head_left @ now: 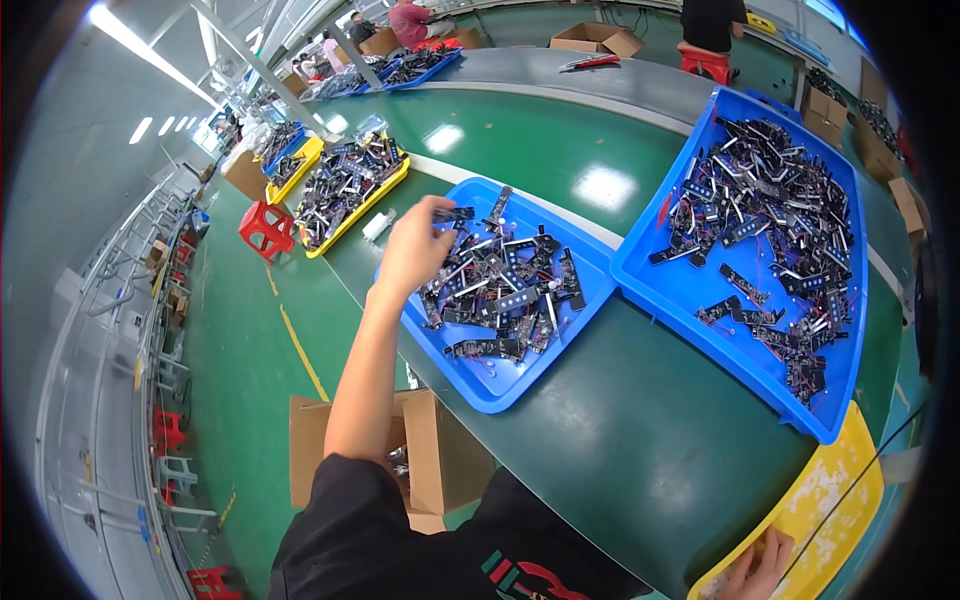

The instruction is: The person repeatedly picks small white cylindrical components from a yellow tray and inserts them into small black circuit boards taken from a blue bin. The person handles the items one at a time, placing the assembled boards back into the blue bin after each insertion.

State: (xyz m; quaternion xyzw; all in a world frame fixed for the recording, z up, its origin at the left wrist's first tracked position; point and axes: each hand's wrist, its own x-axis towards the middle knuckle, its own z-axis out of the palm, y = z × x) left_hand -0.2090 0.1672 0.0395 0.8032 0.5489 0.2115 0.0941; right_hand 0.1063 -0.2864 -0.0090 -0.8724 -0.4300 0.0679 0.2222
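Note:
My left hand [417,247] is over the back left corner of the smaller blue tray [490,398], its fingers closed on a black circuit board [456,214]. Below and beside it in that tray is a loose heap of similar small boards [515,299] with thin wires and silvery strips. At the lower right, my right hand [757,568] is down in a yellow tray [857,440] scattered with small white pieces [818,500]. Its fingers are curled together; what they hold, if anything, is too small to make out.
A larger blue tray [690,345] piled with boards stands to the right. Another yellow tray [385,195] of boards is at the back left, near a red stool [267,232]. An open cardboard box [440,460] is below the table edge. Other people sit farther off.

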